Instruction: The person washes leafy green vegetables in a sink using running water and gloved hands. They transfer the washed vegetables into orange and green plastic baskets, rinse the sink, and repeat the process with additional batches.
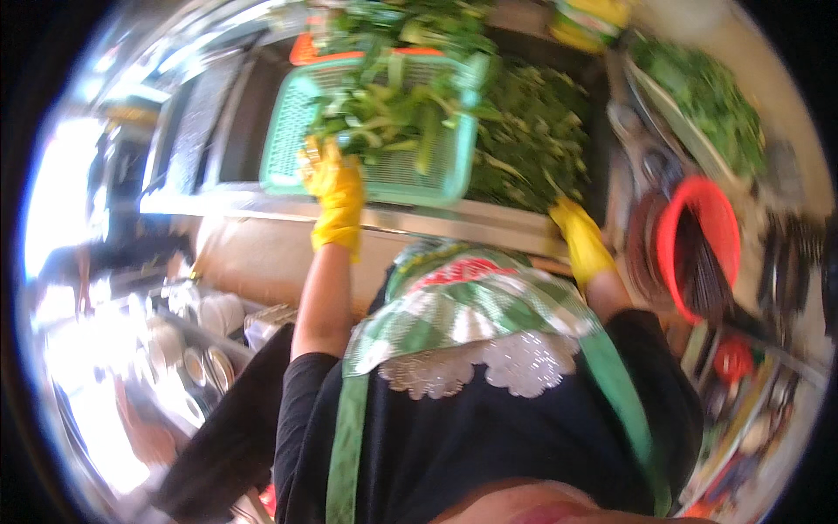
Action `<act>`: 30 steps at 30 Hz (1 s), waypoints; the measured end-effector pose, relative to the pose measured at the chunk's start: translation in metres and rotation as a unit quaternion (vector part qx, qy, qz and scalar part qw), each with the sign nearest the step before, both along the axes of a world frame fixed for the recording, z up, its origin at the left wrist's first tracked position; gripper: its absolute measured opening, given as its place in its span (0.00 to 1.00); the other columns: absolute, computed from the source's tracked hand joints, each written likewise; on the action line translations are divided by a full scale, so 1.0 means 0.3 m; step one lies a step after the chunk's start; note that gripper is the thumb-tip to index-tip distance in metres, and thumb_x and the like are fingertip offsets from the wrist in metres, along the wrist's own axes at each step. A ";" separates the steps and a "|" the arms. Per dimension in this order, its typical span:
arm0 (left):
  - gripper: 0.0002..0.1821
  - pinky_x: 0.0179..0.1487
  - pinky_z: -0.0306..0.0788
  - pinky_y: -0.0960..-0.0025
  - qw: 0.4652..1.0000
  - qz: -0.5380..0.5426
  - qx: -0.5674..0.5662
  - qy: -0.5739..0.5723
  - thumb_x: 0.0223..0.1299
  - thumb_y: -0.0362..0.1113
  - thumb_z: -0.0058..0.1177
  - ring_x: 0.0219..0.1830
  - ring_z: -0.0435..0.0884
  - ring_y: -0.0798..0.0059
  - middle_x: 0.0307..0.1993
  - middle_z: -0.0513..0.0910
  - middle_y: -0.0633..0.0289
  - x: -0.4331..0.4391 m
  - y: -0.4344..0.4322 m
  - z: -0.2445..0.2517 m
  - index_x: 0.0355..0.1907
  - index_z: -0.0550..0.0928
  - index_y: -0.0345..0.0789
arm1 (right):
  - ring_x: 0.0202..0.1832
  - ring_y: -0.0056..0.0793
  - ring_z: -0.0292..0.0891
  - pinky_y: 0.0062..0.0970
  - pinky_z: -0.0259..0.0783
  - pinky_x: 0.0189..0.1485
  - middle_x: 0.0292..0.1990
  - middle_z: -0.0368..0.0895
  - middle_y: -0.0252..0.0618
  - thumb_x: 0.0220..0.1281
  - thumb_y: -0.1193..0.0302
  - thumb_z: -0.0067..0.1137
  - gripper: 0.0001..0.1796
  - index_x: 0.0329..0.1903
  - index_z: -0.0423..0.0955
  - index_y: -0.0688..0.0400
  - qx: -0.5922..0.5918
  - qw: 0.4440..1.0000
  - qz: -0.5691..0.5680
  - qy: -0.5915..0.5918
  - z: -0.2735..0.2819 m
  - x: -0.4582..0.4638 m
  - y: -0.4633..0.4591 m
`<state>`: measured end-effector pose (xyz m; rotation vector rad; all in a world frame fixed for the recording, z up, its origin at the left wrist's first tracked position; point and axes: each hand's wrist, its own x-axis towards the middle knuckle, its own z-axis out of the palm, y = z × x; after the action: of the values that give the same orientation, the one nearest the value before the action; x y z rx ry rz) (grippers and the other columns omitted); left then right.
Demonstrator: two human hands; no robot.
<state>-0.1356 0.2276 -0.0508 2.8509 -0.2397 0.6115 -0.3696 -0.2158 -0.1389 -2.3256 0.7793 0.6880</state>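
Note:
My left hand [332, 180], in a yellow rubber glove, is at the near left part of a mint-green plastic basket [461, 167], its fingers against leafy green vegetables [393, 121] lying in the basket. Whether the fingers grip the stems is blurred. Gloved in yellow too, my right hand [579, 236] rests at the near edge of a sink basin filled with chopped-looking greens [530, 137]; its fingertips touch or nearly touch them, and their hold cannot be made out. Behind the green basket stands an orange basket [308, 49] with more greens heaped over it.
On the right are a red plastic container [733, 229] with dark thin sticks in it and a tray of leafy greens [704, 98]. A yellow package [586, 26] stands at the back. White dishes [216, 314] fill a rack at lower left. The sink's metal rim [458, 223] runs before me.

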 end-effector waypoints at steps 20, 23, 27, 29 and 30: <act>0.36 0.72 0.68 0.50 0.820 -0.385 -0.299 0.300 0.60 0.34 0.69 0.71 0.71 0.43 0.73 0.66 0.40 -0.260 -0.891 0.236 0.71 0.72 0.32 | 0.74 0.53 0.64 0.40 0.63 0.75 0.74 0.66 0.55 0.76 0.50 0.51 0.37 0.78 0.59 0.55 0.106 0.987 0.040 -0.114 0.021 0.299 -0.281; 0.36 0.73 0.62 0.42 0.899 -0.110 -0.236 0.352 0.69 0.46 0.61 0.76 0.64 0.43 0.78 0.58 0.41 -0.282 -1.019 -0.085 0.74 0.69 0.33 | 0.73 0.56 0.64 0.42 0.62 0.75 0.72 0.68 0.57 0.77 0.50 0.51 0.37 0.79 0.57 0.55 0.090 0.972 -0.035 -0.213 0.001 0.544 -0.441; 0.34 0.65 0.62 0.19 0.673 -0.052 0.429 0.600 0.74 0.49 0.53 0.78 0.59 0.41 0.79 0.58 0.43 -0.212 -0.917 -0.501 0.76 0.69 0.35 | 0.78 0.54 0.58 0.45 0.56 0.78 0.77 0.62 0.53 0.71 0.36 0.48 0.48 0.82 0.51 0.53 0.013 0.970 -0.070 -0.231 -0.122 0.848 -0.546; 0.35 0.67 0.62 0.27 0.697 0.064 0.350 0.623 0.73 0.50 0.53 0.77 0.63 0.45 0.78 0.60 0.46 -0.220 -0.869 -0.631 0.76 0.68 0.35 | 0.80 0.52 0.52 0.45 0.53 0.80 0.80 0.54 0.50 0.69 0.32 0.46 0.52 0.83 0.48 0.50 -0.119 0.982 0.027 -0.143 -0.200 0.912 -0.517; 0.36 0.69 0.62 0.34 0.699 0.067 0.323 0.635 0.73 0.50 0.53 0.76 0.65 0.47 0.78 0.62 0.47 -0.226 -0.848 -0.670 0.77 0.66 0.36 | 0.81 0.52 0.50 0.45 0.52 0.81 0.82 0.50 0.48 0.70 0.32 0.45 0.51 0.84 0.46 0.49 -0.098 0.991 0.049 -0.083 -0.233 0.911 -0.490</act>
<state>-0.2035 -0.0267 -0.2520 3.0707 0.0349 -1.7689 -0.0962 -0.3628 -0.2089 -2.5741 0.6870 0.4688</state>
